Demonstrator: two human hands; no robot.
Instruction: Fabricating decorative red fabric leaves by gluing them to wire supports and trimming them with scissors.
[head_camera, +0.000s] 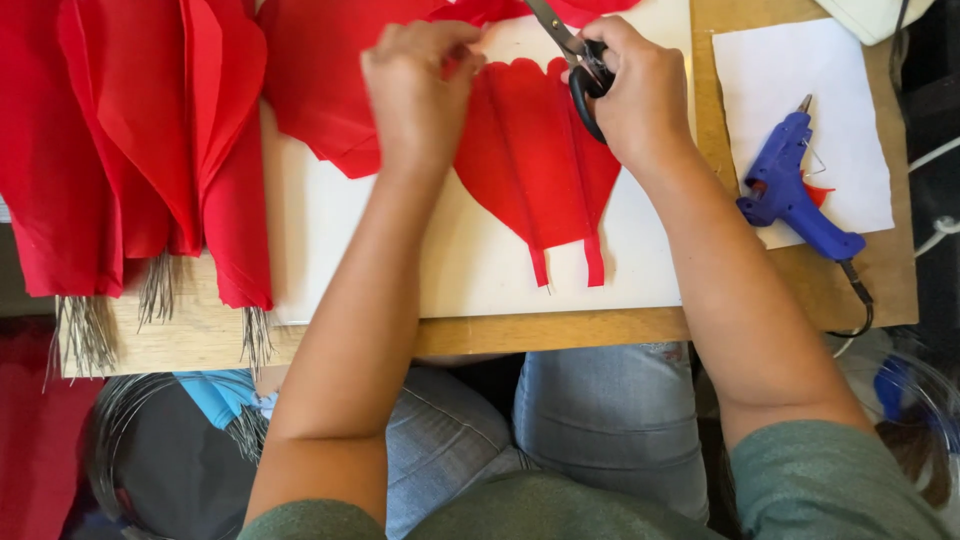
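Observation:
My right hand (640, 95) grips black-handled scissors (575, 55), blades pointing up-left at the top edge of a folded red paper piece (530, 170). That piece is fan-shaped with scalloped top and two narrow strips hanging at its bottom. My left hand (420, 95) pinches the red paper's upper left edge, holding it against the white board (450, 260). The scissor tips reach toward the frame's top.
Large red paper flowers (140, 140) with wire stems lie at the left on the wooden table (200, 335). A blue glue gun (795, 190) rests on a white sheet (800, 70) at right, cord trailing off. Wire coils (110, 420) sit below left.

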